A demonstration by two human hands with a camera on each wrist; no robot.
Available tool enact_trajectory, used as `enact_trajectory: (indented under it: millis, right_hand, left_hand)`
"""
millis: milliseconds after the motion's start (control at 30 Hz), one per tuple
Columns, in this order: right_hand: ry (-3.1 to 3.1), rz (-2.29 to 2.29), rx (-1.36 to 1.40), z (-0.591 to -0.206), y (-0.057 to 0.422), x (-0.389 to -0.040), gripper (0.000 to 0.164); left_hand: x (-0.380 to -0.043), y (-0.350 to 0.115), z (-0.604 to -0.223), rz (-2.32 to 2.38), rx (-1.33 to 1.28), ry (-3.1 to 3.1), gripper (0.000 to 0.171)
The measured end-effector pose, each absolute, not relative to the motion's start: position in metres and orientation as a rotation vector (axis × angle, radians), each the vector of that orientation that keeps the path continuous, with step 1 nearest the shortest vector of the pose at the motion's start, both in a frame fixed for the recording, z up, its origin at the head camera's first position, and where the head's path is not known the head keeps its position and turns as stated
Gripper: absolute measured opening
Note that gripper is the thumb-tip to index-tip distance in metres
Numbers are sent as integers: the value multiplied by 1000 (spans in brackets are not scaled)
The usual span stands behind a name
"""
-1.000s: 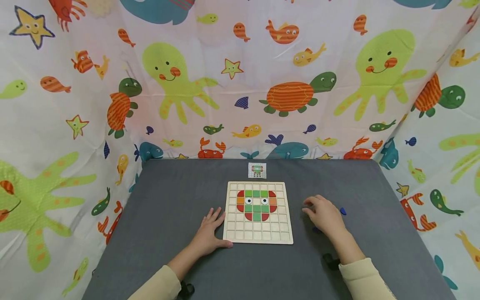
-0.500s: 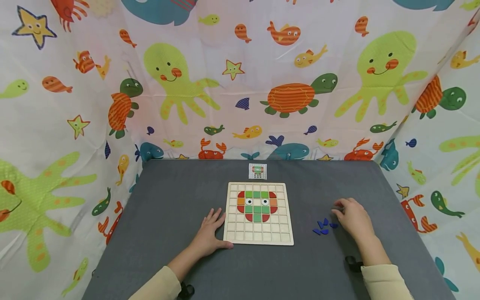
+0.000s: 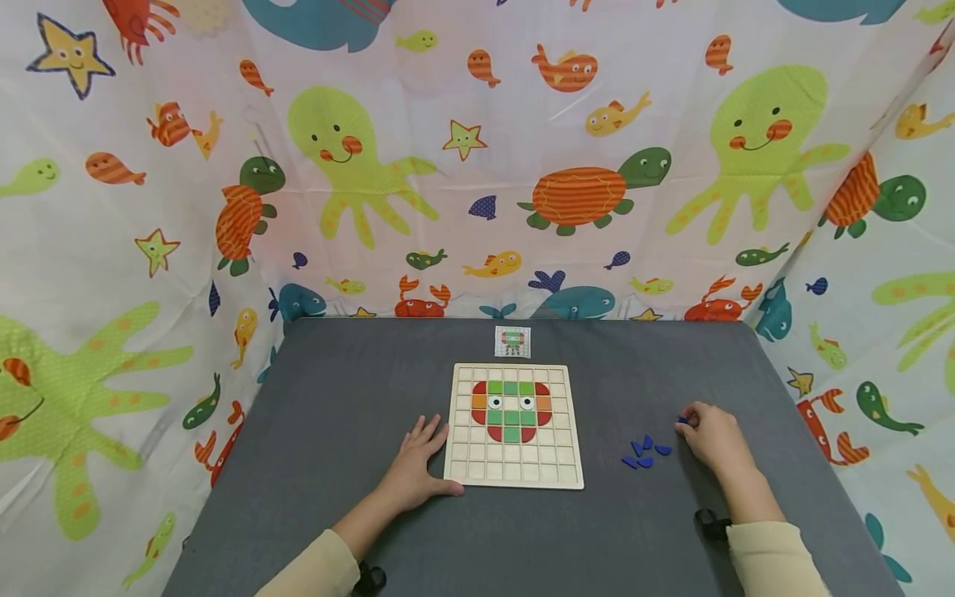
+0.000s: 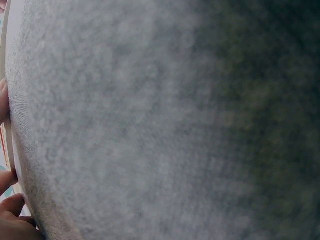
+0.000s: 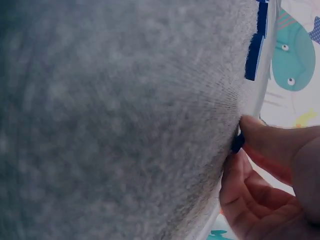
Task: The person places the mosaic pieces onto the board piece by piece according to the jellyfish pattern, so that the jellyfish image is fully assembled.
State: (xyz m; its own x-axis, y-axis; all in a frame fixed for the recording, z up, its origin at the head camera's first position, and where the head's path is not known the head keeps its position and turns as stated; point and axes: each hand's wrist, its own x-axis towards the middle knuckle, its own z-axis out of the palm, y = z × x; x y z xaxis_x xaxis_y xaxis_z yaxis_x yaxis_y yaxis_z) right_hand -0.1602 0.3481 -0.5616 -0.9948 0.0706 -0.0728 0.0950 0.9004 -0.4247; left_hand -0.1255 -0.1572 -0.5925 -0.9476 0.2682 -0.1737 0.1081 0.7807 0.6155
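My left hand (image 3: 412, 464) lies spread at the left edge of a pale wooden grid board (image 3: 515, 473), its thumb by the lower left corner. Red, orange and green tiles (image 3: 511, 417) with two round eye tiles fill part of the board's upper half. To the right, my right hand (image 3: 715, 435) pinches a small dark blue tile (image 5: 238, 143) between thumb and fingers, close over the table. Several loose blue tiles (image 3: 645, 462) lie just left of that hand. In the left wrist view only fingertips (image 4: 4, 102) show at the left border.
A small picture card (image 3: 512, 342) with a coloured figure lies behind the board. The grey table (image 3: 358, 365) is enclosed at the back and sides by a white curtain (image 3: 448, 282) printed with sea animals.
My right hand has moved right, past the loose blue tiles and slightly nearer me, uncovering them. It now pinches one blue tile. The left hand stays put.
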Motion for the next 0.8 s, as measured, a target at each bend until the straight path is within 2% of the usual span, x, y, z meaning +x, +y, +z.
enact_trajectory:
  millis: [467,667,800]
  right_hand:
    - [2955,-751,206,-559,354,-163,20]
    - [2967,-811,-11,-565,364,-159,30]
    - [2933,-802,-109,-563,368,-160,30]
  left_hand:
    - [-125,-158,-594,906,294,2721,114]
    - [-127,-158,-595,890,289,2716,116]
    - [-128,-158,-596,882,282,2718,116]
